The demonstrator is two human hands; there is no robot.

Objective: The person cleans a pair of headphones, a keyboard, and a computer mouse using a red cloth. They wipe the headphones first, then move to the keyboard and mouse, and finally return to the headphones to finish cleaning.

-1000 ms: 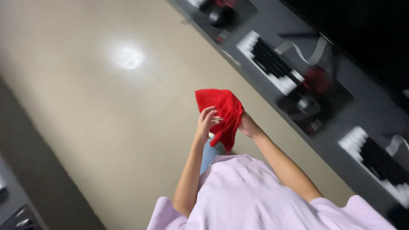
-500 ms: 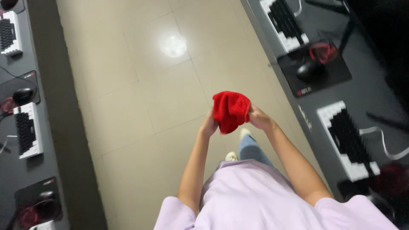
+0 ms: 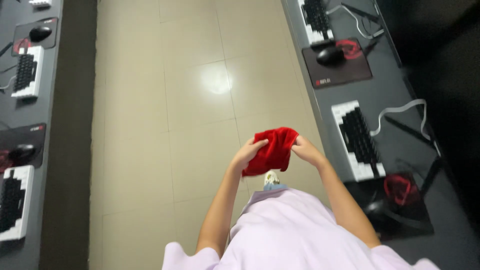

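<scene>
Beige tiled floor (image 3: 165,100) runs between two dark grey surfaces, more straight in view than one second ago.
Both hands now hold the soft red cloth (image 3: 272,150) lower, above the floor: left hand (image 3: 247,154) closed on its left edge, right hand (image 3: 306,150) closed on its right edge. Black-and-white keyboard (image 3: 357,139) lies on the right surface (image 3: 400,90).

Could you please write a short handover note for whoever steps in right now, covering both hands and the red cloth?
Left hand: shut on the left edge of the crumpled red fabric cloth, held at waist height.
Right hand: shut on the cloth's right edge.
Place: standing on the beige tiled floor in the aisle between two grey desks; the right grey desk carries black-and-white keyboards, mice and mouse pads.
Done: cloth is in both hands, bunched.
Left: cloth has touched no desk surface yet.
</scene>
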